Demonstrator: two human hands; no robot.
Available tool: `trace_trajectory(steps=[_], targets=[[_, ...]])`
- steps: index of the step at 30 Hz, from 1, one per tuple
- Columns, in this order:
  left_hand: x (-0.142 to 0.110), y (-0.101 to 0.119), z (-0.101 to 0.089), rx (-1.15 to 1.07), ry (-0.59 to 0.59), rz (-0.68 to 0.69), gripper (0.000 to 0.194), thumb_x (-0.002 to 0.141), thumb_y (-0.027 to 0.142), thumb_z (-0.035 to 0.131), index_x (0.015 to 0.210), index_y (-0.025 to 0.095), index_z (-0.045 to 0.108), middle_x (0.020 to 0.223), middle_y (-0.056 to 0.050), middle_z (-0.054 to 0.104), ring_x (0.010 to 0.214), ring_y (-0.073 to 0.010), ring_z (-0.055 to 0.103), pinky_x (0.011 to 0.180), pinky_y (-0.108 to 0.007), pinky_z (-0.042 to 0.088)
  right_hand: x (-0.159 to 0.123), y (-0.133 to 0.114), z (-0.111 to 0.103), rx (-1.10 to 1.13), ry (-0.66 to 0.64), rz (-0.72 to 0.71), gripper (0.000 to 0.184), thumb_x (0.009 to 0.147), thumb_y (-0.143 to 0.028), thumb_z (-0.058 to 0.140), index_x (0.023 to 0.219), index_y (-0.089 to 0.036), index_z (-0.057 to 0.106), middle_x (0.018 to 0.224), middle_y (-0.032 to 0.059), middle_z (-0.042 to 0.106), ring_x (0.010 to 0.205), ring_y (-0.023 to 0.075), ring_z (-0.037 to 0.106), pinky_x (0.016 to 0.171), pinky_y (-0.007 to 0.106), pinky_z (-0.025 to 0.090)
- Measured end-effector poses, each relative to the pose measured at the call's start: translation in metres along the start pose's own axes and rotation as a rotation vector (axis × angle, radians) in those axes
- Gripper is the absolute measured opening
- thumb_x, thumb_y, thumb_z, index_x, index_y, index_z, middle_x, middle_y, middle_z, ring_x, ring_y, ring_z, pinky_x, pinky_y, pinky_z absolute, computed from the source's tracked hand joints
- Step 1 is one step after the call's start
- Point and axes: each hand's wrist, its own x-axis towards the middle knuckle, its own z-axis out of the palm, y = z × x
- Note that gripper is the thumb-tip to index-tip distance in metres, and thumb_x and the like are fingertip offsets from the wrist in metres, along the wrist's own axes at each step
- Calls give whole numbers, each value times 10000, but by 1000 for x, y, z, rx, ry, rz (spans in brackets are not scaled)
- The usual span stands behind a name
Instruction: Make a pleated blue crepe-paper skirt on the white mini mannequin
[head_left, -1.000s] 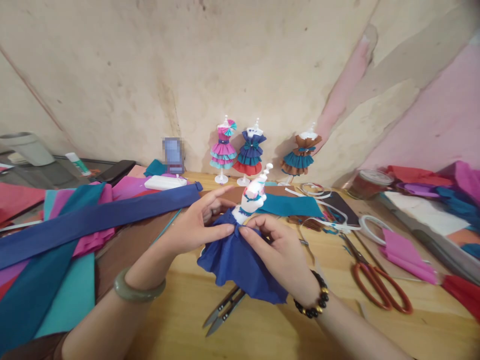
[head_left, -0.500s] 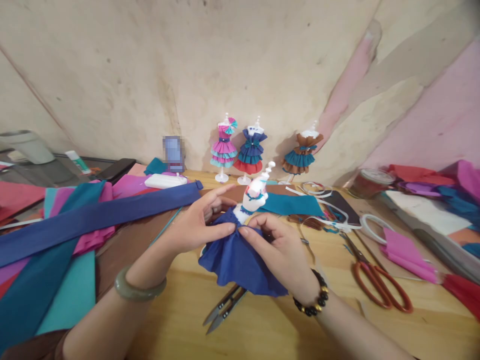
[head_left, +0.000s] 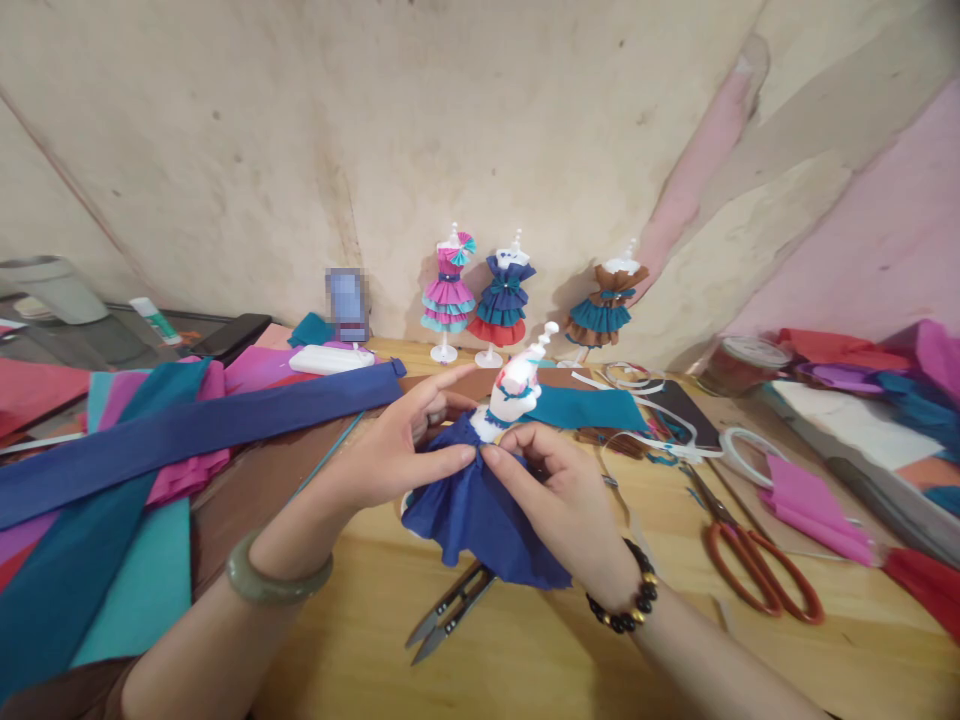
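Dress forms (head_left: 507,285) behind the mannequin (head_left: 517,396), snips (head_left: 450,612) before it, scissors (head_left: 724,523) at right, fabric strips (head_left: 247,420) at left

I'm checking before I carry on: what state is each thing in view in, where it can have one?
Left hand, grip shut on the skirt's waist
Right hand, grip shut beside it
Skirt, gathered at the top, flared below
Held form, tilted
Snips, blades apart, partly hidden by the skirt
Scissors, lying flat, blades look together
Blue strip, spread over other fabrics
Pink dress, on an upright form
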Motion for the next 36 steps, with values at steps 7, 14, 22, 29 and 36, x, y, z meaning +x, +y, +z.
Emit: trace_trajectory(steps=[7,14,22,29,36], targets=[[0,0,1,-17,-41,13,775,874,269,712,1548,264,329,1316,-130,604,1263,-283,561,1058,-411,447,1,-2,-1,12,5,37,238,855,-384,663,701,-216,596,634,-14,610,570,130,518,520,249,403],[-3,5,7,-9,-3,-9,790,884,257,683,1570,311,293,1311,-118,621,1245,-275,572,1042,-421,455,0,1,0,-17,65,31,231,847,-381,671,709,-211,601,653,-9,634,592,134,548,568,261,438],[1,13,16,-87,96,-52,859,832,304,752,1569,264,311,1132,-76,706,1058,-223,643,925,-339,480,1,1,-3,-3,20,18,228,845,-374,674,711,-217,576,651,-13,632,592,139,568,562,261,464],[4,16,13,-346,232,-174,946,791,283,802,1579,269,279,885,-11,732,806,-166,673,751,-280,489,0,-1,-14,-337,143,-385,196,920,-352,638,1069,-229,611,1055,95,681,1005,261,635,886,447,513],[6,14,13,-414,411,-258,963,762,260,820,1571,251,297,902,-10,705,821,-163,680,774,-289,516,-15,-13,-7,-716,-5,-932,305,879,-161,661,1177,-147,595,995,129,656,938,286,599,811,476,474]])
